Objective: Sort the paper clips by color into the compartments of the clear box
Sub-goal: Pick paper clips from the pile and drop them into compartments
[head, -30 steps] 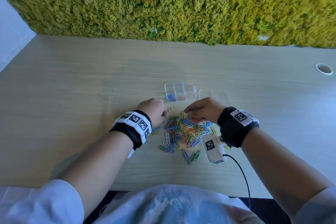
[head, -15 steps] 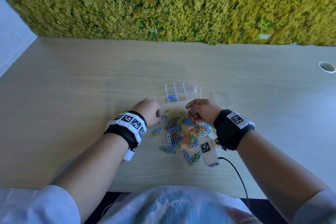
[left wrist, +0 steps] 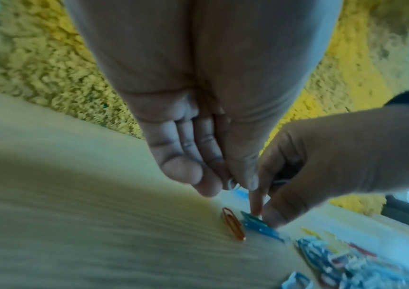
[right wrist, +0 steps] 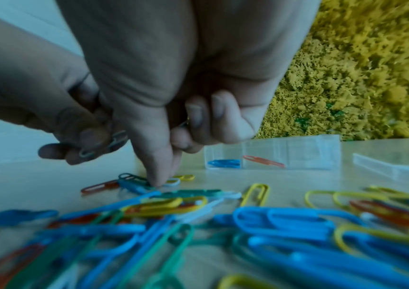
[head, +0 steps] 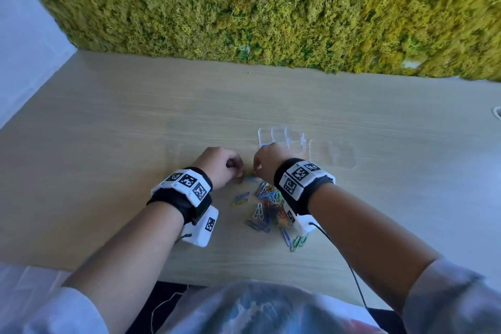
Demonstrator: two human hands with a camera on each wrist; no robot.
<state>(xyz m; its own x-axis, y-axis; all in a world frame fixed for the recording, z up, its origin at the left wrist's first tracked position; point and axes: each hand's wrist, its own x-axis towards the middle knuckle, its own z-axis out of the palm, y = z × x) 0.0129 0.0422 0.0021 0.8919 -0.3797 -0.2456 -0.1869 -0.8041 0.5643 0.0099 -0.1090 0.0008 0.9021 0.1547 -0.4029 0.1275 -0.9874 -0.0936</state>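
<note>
Several colored paper clips (head: 269, 205) lie in a loose pile (right wrist: 223, 224) on the table. My left hand (head: 220, 168) hovers at the pile's far left edge, fingers curled, and pinches pale grey clips (right wrist: 111, 143) (left wrist: 232, 183). Close beside it, my right hand (head: 267, 164) pinches a blue clip (right wrist: 134, 184) against the table with thumb and forefinger; its other curled fingers hold a clip (right wrist: 185, 123). An orange clip (left wrist: 233, 223) lies just left of that spot. The clear box (head: 282, 139) stands behind the right hand, with a blue clip (right wrist: 224, 163) and a red clip (right wrist: 264, 161) in separate compartments.
The box's clear lid (head: 332, 153) lies flat right of the box. A moss wall (head: 271, 8) runs along the table's (head: 108, 130) far edge. A cable (head: 349, 266) trails from my right wrist over the near edge.
My right hand has moved left to the pile's far left edge, close to my left hand. The left hand stayed about where it was. The head view tilted up slightly.
</note>
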